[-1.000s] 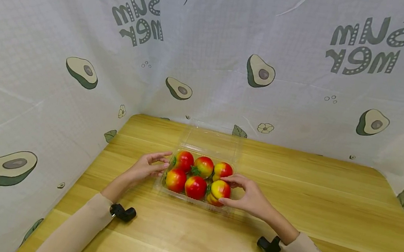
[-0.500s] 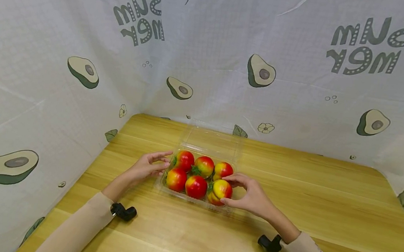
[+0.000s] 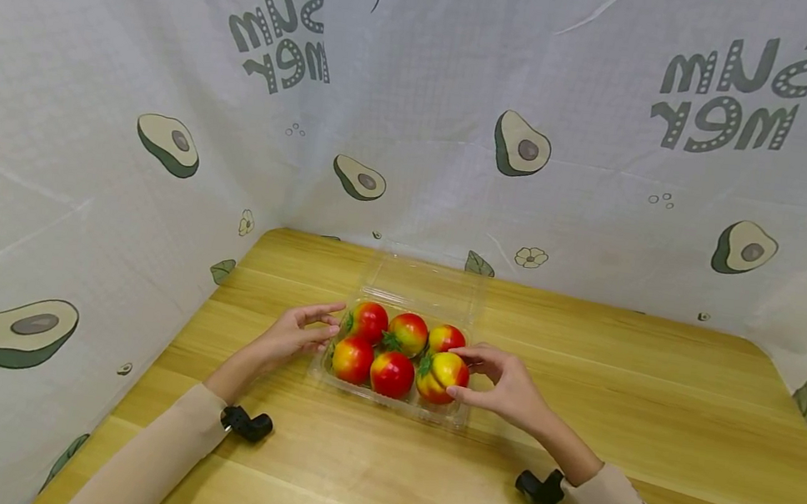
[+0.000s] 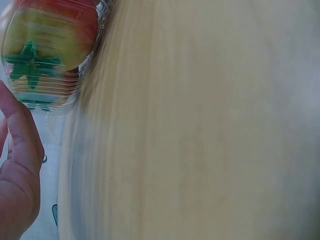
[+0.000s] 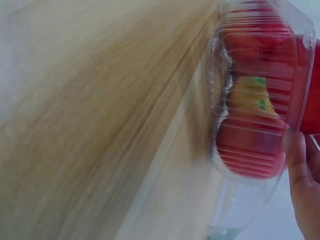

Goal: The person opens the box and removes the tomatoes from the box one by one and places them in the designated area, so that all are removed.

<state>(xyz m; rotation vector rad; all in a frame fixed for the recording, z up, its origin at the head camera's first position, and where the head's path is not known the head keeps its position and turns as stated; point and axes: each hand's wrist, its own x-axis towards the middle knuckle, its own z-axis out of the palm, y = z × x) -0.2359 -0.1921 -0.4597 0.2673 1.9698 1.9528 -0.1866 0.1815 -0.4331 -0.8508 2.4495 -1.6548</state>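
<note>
Several shiny red-and-yellow fruits with green leafy tops sit in two rows in a clear plastic clamshell box. My right hand pinches the front-right fruit between thumb and fingers. That fruit is raised and tilted, its green top turned left; in the right wrist view a red fruit rises above the box rim beside the fingers. My left hand is at the box's left end, thumb and fingers spread loosely. Whether it touches the wall is unclear. In the left wrist view, one fruit shows through that wall.
The box's clear lid lies folded back toward the curtain. A wood-grain table extends around the box. Behind and to the left hangs a white curtain with avocado prints. Each wrist carries a small black camera.
My right hand has shifted slightly right and up, lifting and tilting the front-right fruit so more of its green top shows. The left hand and the box stay in place.
</note>
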